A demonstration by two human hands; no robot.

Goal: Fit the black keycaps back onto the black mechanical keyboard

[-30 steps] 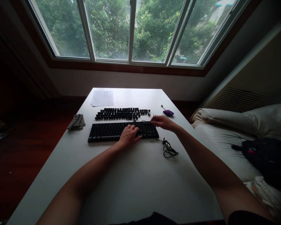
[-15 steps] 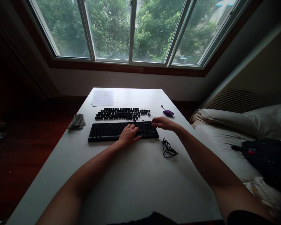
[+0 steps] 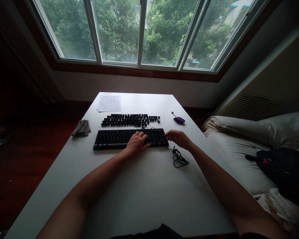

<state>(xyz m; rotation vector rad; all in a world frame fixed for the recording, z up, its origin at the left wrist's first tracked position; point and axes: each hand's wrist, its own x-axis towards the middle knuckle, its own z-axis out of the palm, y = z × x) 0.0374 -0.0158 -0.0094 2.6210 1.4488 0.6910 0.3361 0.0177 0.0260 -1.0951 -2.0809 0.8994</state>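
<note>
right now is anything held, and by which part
The left grip rests open on the black rectangular keyboard, holding nothing visible; whether the right grip pinches anything cannot be told.

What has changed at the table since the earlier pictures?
The right hand has moved toward the wearer and slightly right, from the far right corner of the keyboard to its right edge; what its grip holds is too small to tell. The left hand stayed on the keyboard; the loose keycaps, grey cloth, purple item and bundled cable stayed put.
</note>
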